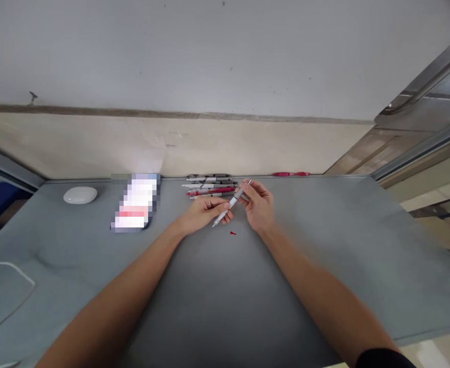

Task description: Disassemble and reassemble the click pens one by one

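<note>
1. Grey counter (pixel 225 306) carries everything here; nearest on it lies a small red piece (pixel 233 233), just short of our hands.
2. Our left hand (pixel 204 214) has its grip clamped on the lower barrel of a white-and-grey pen (pixel 230 203), held just above the counter.
3. Our right hand (pixel 259 204) pinches the pen's upper end. Its long axis runs diagonally, tip toward us and left, far end up and right.
4. We judge it light, stiff and smooth, best pinched mid-barrel.
5. Beyond lie a row of pens (pixel 211 185), a red pen (pixel 290 174) and a white oval case (pixel 80 194).
</note>
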Demonstrator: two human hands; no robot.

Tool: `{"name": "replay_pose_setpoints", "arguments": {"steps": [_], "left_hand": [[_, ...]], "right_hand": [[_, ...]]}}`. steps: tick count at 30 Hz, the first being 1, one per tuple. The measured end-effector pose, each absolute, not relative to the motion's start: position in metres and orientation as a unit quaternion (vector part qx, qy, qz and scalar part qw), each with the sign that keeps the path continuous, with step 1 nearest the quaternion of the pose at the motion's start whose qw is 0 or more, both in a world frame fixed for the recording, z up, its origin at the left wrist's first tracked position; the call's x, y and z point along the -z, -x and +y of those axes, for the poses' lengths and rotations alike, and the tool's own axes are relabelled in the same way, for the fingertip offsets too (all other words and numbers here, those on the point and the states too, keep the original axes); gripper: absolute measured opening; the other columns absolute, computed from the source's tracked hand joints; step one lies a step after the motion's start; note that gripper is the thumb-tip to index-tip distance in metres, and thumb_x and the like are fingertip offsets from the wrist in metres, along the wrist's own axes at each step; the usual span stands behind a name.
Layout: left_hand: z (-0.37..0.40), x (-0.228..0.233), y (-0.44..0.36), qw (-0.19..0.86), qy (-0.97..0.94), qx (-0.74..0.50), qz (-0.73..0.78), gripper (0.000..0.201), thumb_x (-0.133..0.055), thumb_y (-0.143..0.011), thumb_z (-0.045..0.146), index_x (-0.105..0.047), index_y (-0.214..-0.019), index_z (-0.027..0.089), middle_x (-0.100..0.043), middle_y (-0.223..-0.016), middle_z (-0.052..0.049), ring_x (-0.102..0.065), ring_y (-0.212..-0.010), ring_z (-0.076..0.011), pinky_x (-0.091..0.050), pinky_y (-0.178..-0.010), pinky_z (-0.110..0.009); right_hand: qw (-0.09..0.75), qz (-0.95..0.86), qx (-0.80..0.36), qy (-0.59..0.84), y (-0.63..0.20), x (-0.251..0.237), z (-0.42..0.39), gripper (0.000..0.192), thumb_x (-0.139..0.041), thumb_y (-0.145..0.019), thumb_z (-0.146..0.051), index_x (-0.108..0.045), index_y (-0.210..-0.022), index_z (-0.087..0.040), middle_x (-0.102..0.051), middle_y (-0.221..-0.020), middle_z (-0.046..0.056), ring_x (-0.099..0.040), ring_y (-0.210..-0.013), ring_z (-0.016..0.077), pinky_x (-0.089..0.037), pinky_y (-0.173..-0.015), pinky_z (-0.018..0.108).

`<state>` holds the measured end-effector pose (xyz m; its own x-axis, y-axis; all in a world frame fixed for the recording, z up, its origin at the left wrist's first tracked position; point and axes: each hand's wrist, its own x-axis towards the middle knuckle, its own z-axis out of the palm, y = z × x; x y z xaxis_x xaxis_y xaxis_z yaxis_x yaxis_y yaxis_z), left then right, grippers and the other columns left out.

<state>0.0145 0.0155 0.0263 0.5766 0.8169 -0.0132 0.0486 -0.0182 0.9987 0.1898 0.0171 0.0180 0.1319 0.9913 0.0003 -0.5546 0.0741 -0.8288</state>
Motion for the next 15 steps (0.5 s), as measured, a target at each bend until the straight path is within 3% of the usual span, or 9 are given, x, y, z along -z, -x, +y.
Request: {"name": "replay_pose_setpoints", "arguments": {"steps": [4, 9, 15], "left_hand": [[0.0151, -0.0240, -0.0165, 0.604, -0.628, -0.341, 0.353, 0.029, -0.068, -0.087, 0.042, -0.074, -0.091, 0.014, -0.071, -0.080, -0.005, -0.066, -0.068, -0.0133, -0.054, -0.068, -0.027], [0.0142, -0.0205, -0.0193, 0.564, -0.622, -0.387, 0.381, 0.023, -0.077, -0.079, 0.035, -0.075, -0.093, 0.016, -0.068, -0.073, 0.000, -0.060, -0.062, -0.0098, -0.048, -0.060, -0.022], [0.0146, -0.0215, -0.0178, 0.558, -0.662, -0.354, 0.355, 0.028, -0.064, -0.090, 0.041, -0.073, -0.082, 0.015, -0.069, -0.075, -0.003, -0.063, -0.065, -0.0114, -0.052, -0.065, -0.024]], "right_hand": [[0.677, -0.301, -0.568, 0.358, -0.1898, -0.0177, 0.0178, 0.024, -0.086, -0.062, -0.031, -0.066, -0.073, -0.024, -0.066, -0.076, -0.005, -0.064, -0.071, 0.0102, -0.057, -0.066, 0.026], [0.681, -0.306, -0.553, 0.371, -0.1883, -0.0184, 0.0172, 0.026, -0.087, -0.061, -0.030, -0.064, -0.071, -0.023, -0.064, -0.075, -0.005, -0.061, -0.070, 0.0094, -0.057, -0.065, 0.026], [0.668, -0.313, -0.569, 0.362, -0.1893, -0.0189, 0.0170, 0.020, -0.085, -0.064, -0.030, -0.069, -0.075, -0.025, -0.065, -0.080, -0.004, -0.062, -0.072, 0.0094, -0.057, -0.066, 0.025]]}}
